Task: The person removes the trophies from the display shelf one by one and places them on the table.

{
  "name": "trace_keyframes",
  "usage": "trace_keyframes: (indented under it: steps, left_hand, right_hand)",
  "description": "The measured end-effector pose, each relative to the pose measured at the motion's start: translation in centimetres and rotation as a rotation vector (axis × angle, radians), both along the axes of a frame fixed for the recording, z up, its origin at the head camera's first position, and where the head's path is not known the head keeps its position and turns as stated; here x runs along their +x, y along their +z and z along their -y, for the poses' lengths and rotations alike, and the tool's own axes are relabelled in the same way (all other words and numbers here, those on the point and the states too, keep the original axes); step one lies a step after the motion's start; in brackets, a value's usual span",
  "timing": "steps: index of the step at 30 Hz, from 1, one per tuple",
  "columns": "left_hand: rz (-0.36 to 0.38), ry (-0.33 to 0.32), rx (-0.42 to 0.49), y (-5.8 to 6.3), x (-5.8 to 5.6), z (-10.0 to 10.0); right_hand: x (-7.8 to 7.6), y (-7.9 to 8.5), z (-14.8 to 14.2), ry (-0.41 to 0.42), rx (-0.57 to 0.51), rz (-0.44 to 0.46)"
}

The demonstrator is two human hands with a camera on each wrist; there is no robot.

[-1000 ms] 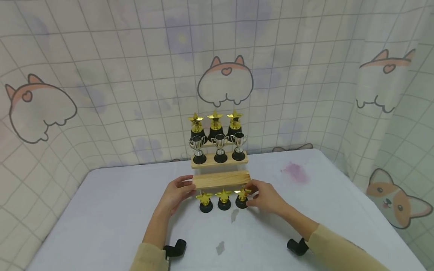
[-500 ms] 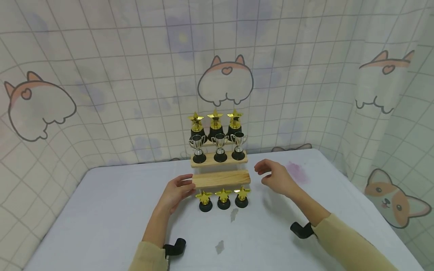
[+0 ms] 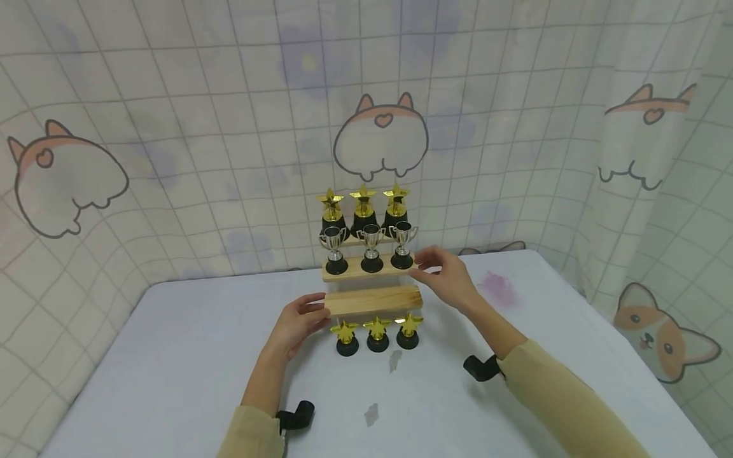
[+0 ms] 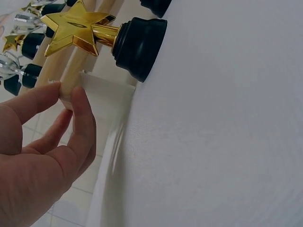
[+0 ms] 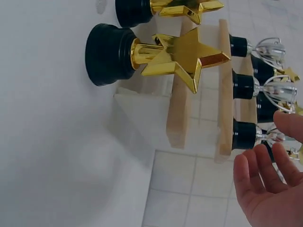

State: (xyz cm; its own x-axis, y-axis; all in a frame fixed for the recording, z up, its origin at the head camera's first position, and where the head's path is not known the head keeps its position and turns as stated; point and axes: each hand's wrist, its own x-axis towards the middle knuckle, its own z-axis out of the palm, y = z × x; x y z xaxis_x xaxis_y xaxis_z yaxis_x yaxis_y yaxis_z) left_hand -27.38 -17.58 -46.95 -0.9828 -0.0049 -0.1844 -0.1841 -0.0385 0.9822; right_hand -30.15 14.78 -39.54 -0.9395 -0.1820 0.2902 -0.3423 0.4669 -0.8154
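The left hand pinches the left end of a pale wooden plank. The right hand, thumb and fingers apart, is just beside the rightmost silver, black-based trophy cup on the wooden shelf behind; contact is unclear.

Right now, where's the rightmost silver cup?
Head view: the rightmost silver cup stands at the right end of the middle wooden shelf, by the right hand.
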Motion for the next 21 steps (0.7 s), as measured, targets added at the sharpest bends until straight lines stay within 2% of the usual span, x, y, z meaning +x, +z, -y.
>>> trace_keyframes:
  steps: [5, 11, 21]
  left_hand:
    - [-0.007, -0.003, 0.003, -0.1, 0.2, 0.1]
    - [-0.009, -0.013, -0.001, -0.1, 0.2, 0.2]
    - [-0.006, -0.013, 0.007, 0.0, 0.2, 0.3]
  right_hand:
    - [-1.1, 0.0, 0.8, -0.042, -0.031, 0.009]
    - [-2.2, 0.0, 1.5, -0.056, -0.068, 0.01]
    - [-2.9, 0.1, 2.2, -0.057, -0.061, 0.044]
